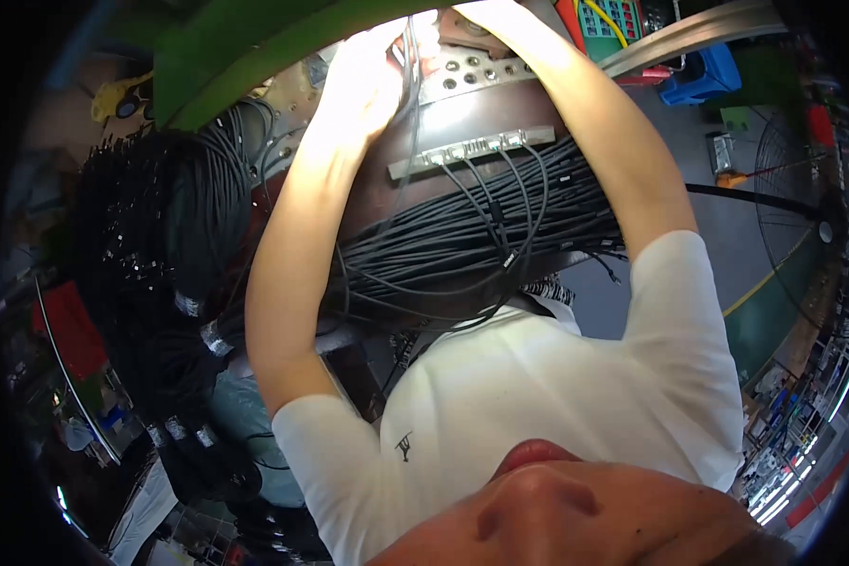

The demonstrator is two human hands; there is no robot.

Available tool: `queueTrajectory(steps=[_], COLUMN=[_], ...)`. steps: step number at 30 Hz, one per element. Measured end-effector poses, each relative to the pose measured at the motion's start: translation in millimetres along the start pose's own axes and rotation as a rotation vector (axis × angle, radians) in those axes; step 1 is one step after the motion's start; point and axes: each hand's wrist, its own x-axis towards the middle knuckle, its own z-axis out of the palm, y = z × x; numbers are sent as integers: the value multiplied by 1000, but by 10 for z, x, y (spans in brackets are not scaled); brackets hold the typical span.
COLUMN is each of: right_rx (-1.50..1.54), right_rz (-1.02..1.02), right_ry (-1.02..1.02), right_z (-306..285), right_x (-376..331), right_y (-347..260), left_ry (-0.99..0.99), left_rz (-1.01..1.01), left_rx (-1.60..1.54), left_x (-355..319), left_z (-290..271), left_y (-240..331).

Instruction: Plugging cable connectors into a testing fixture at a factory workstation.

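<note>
My left hand (360,90) reaches up to the bench at the top, washed out by bright light, so its fingers do not show clearly. A thin dark cable (413,80) runs down right beside it; whether the hand holds it I cannot tell. Over to the right, my right forearm (585,113) goes up to the top edge, where glare and the frame edge hide the right hand's fingers. Between the forearms lies a pale connector strip (472,151) with several black cables plugged in. Below it, a thick bundle of black cables (462,226) stretches across in front of my chest.
A perforated metal plate (481,74) lies at the top. Many coiled black cables (151,226) hang at the left, near a green panel (198,71). At the right are a blue plastic stool (703,75), a red-and-green box (613,24) and a large fan (792,189).
</note>
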Motion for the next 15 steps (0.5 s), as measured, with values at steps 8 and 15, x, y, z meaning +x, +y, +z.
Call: queueTrajectory(steps=[8, 15], right_rx=[349, -60], right_rz=[221, -175], right_ry=[-243, -384], right_z=[-28, 5], right_x=[33, -534], right_y=[-432, -75], left_ry=[83, 1071], left_rz=[-377, 796], left_rx=[-70, 645], left_x=[-1165, -2387], left_z=[96, -1809], left_y=[199, 1871])
